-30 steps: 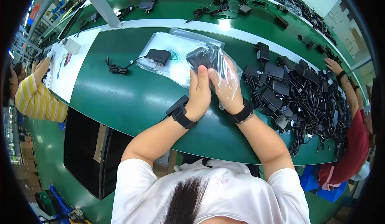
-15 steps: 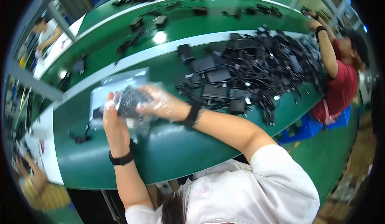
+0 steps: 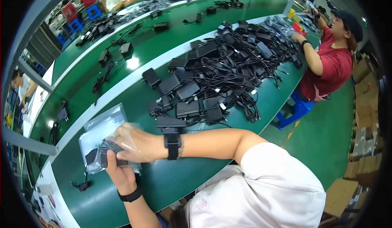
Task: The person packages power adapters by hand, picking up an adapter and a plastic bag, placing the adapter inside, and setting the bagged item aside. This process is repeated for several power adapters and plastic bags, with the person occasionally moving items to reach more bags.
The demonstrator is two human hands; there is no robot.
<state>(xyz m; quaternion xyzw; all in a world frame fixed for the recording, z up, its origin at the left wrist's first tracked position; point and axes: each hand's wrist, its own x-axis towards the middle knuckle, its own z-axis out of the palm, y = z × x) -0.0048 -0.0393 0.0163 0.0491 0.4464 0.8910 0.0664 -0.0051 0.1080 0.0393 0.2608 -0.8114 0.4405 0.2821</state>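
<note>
At the left of the green table, my left hand [image 3: 120,177] grips a black power adapter with its coiled cable [image 3: 108,149], the thumb along its side. My right hand [image 3: 141,143] is closed over the same bundle from above, with a clear plastic bag [image 3: 132,136] around its fingers. Whether the adapter is fully inside the bag I cannot tell. Beneath both hands lies a stack of clear flat bags [image 3: 107,121]. Beside the bundle rests another dark adapter [image 3: 90,156], its cord ending in a small coil [image 3: 83,185] on the table.
A large heap of black adapters and tangled cables [image 3: 228,65] covers the table to the right of my hands. Beyond a pale rail [image 3: 130,75] runs a green belt [image 3: 147,46] carrying scattered adapters. A co-worker in red [image 3: 332,58] sits at the far right by a blue stool [image 3: 296,111].
The view has turned, so the heap and bags sit further left in it. My right hand has moved in closer over the adapter, and my hands are nearer together.
</note>
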